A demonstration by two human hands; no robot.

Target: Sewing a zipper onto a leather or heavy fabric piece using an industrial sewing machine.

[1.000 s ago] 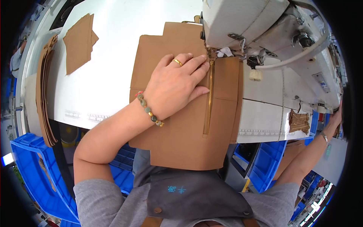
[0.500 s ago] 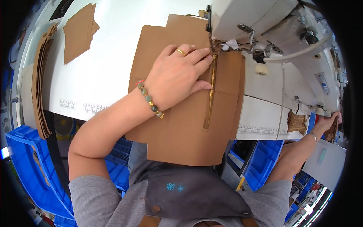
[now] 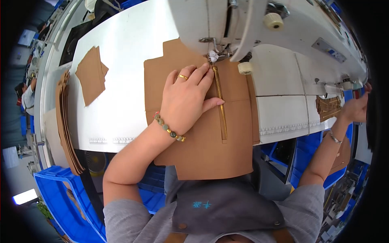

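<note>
A brown panel (image 3: 202, 160), cut with stepped corners, lies over the white sewing table (image 3: 125, 81) and hangs past its front edge. A gold-toothed zipper (image 3: 219, 91) is set lengthwise into it. My left hand (image 3: 184, 97) lies flat on the panel left of the zipper, thumb across the teeth and fingertips close to the needle area of the white sewing machine (image 3: 300, 30). Brown material also shows beneath the panel's right edge. At the far right, my right hand (image 3: 355, 108) reaches up by the machine's end; its fingers are mostly hidden at the picture's rim.
Loose brown pieces (image 3: 92, 77) lie on the table's left, and a stack of brown strips (image 3: 67, 121) overhangs its left edge. Several zippers on brown material (image 3: 328, 107) rest at the right. Blue crates (image 3: 60, 202) stand below the table. A person (image 3: 28, 97) is far left.
The view has swung, so the table and machine appear shifted. My left hand stays on the panel beside the zipper. My right hand sits higher by the machine's end.
</note>
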